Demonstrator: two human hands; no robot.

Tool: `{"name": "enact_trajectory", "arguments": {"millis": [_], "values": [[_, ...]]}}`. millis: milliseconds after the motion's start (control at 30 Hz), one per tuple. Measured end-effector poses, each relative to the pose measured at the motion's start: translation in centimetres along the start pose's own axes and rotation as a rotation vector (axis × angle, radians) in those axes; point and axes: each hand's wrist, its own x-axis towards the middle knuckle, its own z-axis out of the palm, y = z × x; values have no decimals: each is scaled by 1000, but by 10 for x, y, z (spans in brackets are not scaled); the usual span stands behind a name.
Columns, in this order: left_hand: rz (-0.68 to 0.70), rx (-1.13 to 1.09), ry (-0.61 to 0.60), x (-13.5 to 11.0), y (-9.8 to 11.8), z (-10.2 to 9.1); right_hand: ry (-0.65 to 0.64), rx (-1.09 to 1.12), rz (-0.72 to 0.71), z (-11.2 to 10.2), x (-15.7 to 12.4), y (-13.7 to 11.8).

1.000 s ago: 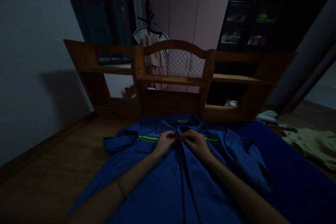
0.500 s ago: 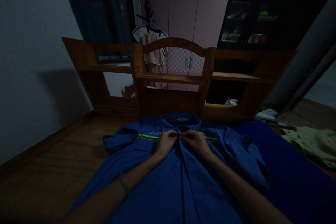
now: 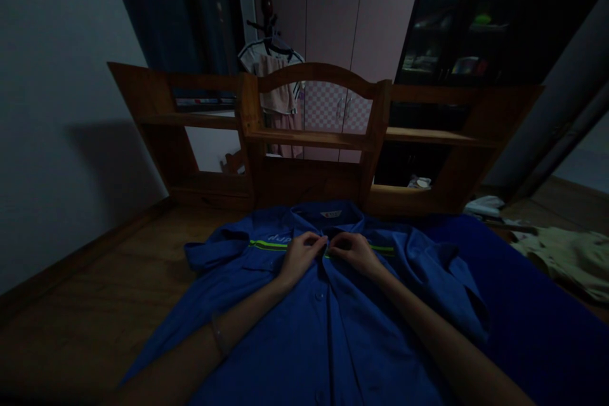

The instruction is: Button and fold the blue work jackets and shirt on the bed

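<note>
Wooden boards (image 3: 104,285): smooth, flat; they show left of the blue shirt (image 3: 257,323), which lies front up below the shelved headboard (image 3: 309,181).
Left hand (image 3: 299,258): I see thumb and fingertips pinching the shirt's front edge; a loose pinch could let the cloth slip.
Button (image 3: 319,296): small, round; edges held unevenly might pucker the soft, creased fabric.
Right hand (image 3: 359,256): fingers curled ring-like, tips pinching the opposite edge; dim light could hide misalignment from me.
Blue sheet (image 3: 528,323): flat, deep-coloured; hard tugging might ruck it.

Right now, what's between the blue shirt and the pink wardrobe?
In the head view, a wooden shelf unit beyond the blue shirt, then some hanging clothes.
</note>
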Motion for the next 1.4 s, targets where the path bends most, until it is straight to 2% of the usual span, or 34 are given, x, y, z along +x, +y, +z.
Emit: {"name": "enact_trajectory", "arguments": {"millis": [100,233,433,667,833,967,1167,1267,1400], "values": [[-14,20,-10,1,-5,0,1,-21,-14,-1,0,0],[33,76,-36,3,-8,-2,-16,-43,-35,-1,-1,-4],[-1,173,16,4,-12,-5,-33,-48,-29,-2,-1,-8],[-4,129,22,4,-20,-3,-49,-52,-38,-1,-1,-8],[0,106,-14,4,-17,-4,-41,-109,-37,0,-2,-6],[10,62,-51,3,-12,-5,-61,-273,-69,0,-2,-11],[18,23,-52,2,-4,-3,-108,-770,-186,7,-6,-31],[38,27,-35,1,-1,-2,-111,-852,-183,9,-8,-38],[79,29,-30,1,-3,-1,-134,-851,-197,4,-10,-41]]}}
